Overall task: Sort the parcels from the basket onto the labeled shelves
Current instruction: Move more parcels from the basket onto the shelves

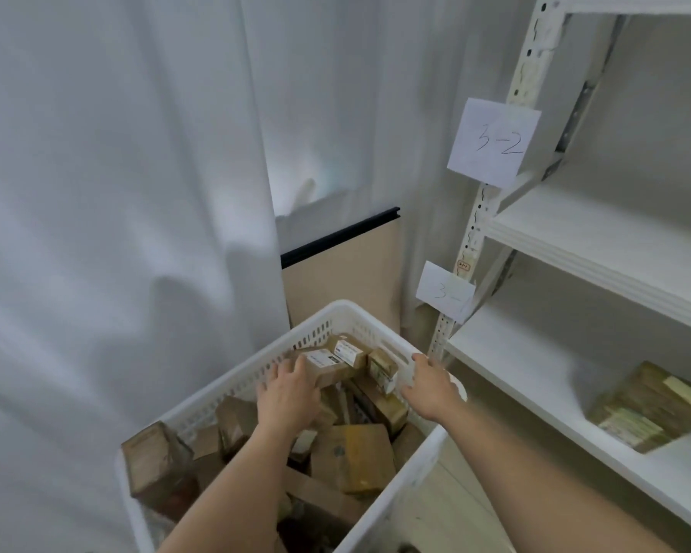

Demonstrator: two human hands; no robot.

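A white slotted basket (pixel 348 313) stands low in the middle, filled with several brown cardboard parcels. My left hand (pixel 288 397) reaches into it with spread fingers and lies on the near end of a brown parcel with a white label (pixel 330 363) on top of the pile, thumb against the parcel. My right hand (pixel 431 387) rests on the basket's right rim, fingers stretched forward. On the right is a white shelf unit (pixel 599 237). Paper labels hang on its post, one reading "3-2" (pixel 493 143) and a lower one starting "3-" (pixel 445 292).
One taped brown parcel (pixel 651 407) lies on the lowest visible shelf (pixel 527 377). White curtains (pixel 116 193) hang to the left and behind the basket. A beige panel with a black top edge (pixel 344 273) stands behind the basket.
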